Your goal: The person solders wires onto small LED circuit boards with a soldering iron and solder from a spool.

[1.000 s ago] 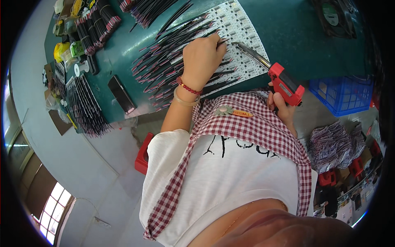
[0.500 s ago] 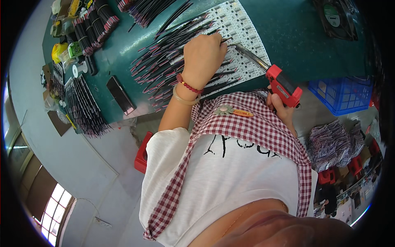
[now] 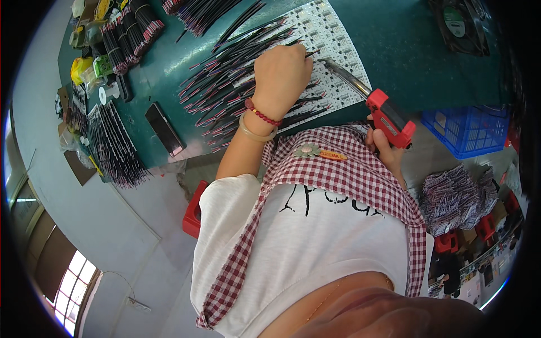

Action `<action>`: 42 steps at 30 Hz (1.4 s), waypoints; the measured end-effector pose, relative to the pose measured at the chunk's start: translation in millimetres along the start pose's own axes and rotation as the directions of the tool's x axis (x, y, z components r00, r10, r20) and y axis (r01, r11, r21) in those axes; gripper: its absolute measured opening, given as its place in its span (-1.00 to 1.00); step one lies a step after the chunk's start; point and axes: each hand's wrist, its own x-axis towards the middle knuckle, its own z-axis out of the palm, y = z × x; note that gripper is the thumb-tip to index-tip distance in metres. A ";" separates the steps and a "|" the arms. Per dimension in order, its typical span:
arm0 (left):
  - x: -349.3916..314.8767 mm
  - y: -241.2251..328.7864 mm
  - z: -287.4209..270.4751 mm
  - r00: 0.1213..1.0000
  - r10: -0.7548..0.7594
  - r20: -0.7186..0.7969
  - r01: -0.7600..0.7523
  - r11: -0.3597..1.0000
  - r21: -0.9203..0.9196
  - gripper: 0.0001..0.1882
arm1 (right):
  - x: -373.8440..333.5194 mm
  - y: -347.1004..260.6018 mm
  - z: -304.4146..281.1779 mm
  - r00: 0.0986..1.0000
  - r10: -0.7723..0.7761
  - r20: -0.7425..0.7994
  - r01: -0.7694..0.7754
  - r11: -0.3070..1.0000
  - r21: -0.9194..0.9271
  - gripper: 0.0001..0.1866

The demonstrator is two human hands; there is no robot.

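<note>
Fingers curled, my left hand (image 3: 283, 76) bends over the white circuit board sheet (image 3: 345, 70). A thin black wire (image 3: 311, 54) pokes out past its fingertips, though the grip itself is mostly hidden under the hand. Many black wires with reddish ends (image 3: 217, 84) lie fanned across the sheet's left side and stick out over the table. My right hand (image 3: 384, 149) is closed round a red and black soldering gun (image 3: 391, 118), partly hidden behind it. The gun's bent metal tube points up-left, its tip close to the left fingertips above the sheet.
The green table (image 3: 406, 67) carries a phone (image 3: 164, 129), bundled wires (image 3: 115, 48), a wired strip panel (image 3: 115, 143), a white spool (image 3: 107, 94) and a dark fan (image 3: 459, 25). Below its right edge stand a blue crate (image 3: 466, 132) and a wire heap (image 3: 459, 197).
My left hand has shifted very slightly to the right. The soldering gun has moved a touch to the right with my right hand.
</note>
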 end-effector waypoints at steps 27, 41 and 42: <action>-4.3 7.6 -4.0 0.999 -0.024 -0.044 0.024 1.000 -0.007 -0.84 | 0.0 -1.7 -1.1 0.999 -0.043 0.007 0.042 0.993 0.111 -0.68; -8.2 10.9 4.1 0.992 0.032 -0.122 -0.031 0.999 0.015 -0.88 | -0.4 5.7 -3.3 1.000 -0.001 0.028 0.001 0.999 -0.032 -0.81; -8.1 10.9 4.4 0.991 0.037 -0.130 -0.035 0.999 0.025 -0.88 | -0.9 3.0 -0.2 1.000 0.008 -0.015 -0.008 1.000 -0.008 -0.81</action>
